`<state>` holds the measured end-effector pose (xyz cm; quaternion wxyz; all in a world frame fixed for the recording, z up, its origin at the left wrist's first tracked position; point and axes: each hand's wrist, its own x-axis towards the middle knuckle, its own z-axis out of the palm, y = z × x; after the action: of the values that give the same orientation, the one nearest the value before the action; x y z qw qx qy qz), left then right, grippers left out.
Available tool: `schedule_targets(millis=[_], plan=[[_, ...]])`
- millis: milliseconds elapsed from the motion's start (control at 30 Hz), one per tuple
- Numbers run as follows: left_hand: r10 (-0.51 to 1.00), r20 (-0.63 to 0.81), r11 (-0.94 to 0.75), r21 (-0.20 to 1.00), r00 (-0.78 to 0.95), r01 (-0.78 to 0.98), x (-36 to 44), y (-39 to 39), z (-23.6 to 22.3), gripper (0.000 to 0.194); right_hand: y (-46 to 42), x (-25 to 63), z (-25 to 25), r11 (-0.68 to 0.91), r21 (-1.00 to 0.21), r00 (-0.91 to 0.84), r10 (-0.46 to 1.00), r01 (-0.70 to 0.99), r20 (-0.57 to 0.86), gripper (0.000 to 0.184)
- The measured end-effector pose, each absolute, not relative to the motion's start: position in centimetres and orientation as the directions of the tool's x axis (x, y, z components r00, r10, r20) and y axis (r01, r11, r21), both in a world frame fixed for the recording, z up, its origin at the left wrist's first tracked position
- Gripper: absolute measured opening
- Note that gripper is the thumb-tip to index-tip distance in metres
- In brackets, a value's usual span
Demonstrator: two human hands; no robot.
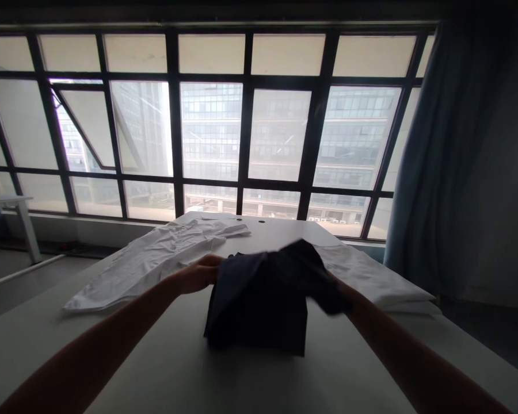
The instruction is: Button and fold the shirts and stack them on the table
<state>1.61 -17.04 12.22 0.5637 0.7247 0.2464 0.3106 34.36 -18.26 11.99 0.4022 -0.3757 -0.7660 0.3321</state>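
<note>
A dark navy garment, its exact kind unclear, is bunched and partly raised above the middle of the white table. On its left side my left hand is closed on the upper edge, the fingertips partly behind the fabric. My right hand is at the opposite side, mostly covered by a blurred, lifted flap of the same cloth; the fabric hangs over it and moves with it. The garment's lower edge hangs near the tabletop, in shadow.
A white garment lies spread on the table to the left. Folded white cloth lies to the right. Large windows stand behind, one pane tilted open. A blue curtain hangs at right; another white table stands at left.
</note>
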Motion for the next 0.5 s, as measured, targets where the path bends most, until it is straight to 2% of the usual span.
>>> schedule_targets(millis=[67, 100, 167, 233, 333, 500], plan=[[0.78, 0.113, -0.15, 0.989, 0.615, 0.008, 1.4, -14.5, 11.1, 0.043, -15.3, 34.2, 10.9, 0.262, -0.923, -0.374, 0.916, 0.282, 0.145, 0.048], [0.803, 0.036, -0.088, 0.994, 0.595, 0.06, 1.2, -13.3, 10.2, 0.046, -14.0, 34.1, 10.2, 0.122, -0.947, -0.365, 0.931, 0.298, 0.006, 0.045], [0.815, -0.163, 0.05, 0.976, 0.556, 0.212, 0.6, -11.0, 8.5, 0.053, -11.8, 34.0, 8.7, -0.094, -0.915, -0.304, 0.926, 0.392, -0.225, 0.043], [0.844, -0.282, 0.138, 0.936, 0.457, 0.323, 0.3, -9.0, 7.1, 0.058, -9.9, 33.9, 7.2, -0.218, -0.847, -0.191, 0.919, 0.485, -0.346, 0.043], [0.914, -0.291, 0.166, 0.904, 0.282, 0.394, 1.0, -6.4, 6.2, 0.053, -7.4, 33.4, 5.5, -0.258, -0.837, -0.045, 0.947, 0.483, -0.318, 0.039], [0.977, -0.199, 0.148, 0.894, 0.078, 0.423, 3.9, -2.4, 5.6, 0.035, -4.3, 32.0, 4.5, -0.149, -0.906, 0.082, 0.989, 0.396, -0.126, 0.022]])
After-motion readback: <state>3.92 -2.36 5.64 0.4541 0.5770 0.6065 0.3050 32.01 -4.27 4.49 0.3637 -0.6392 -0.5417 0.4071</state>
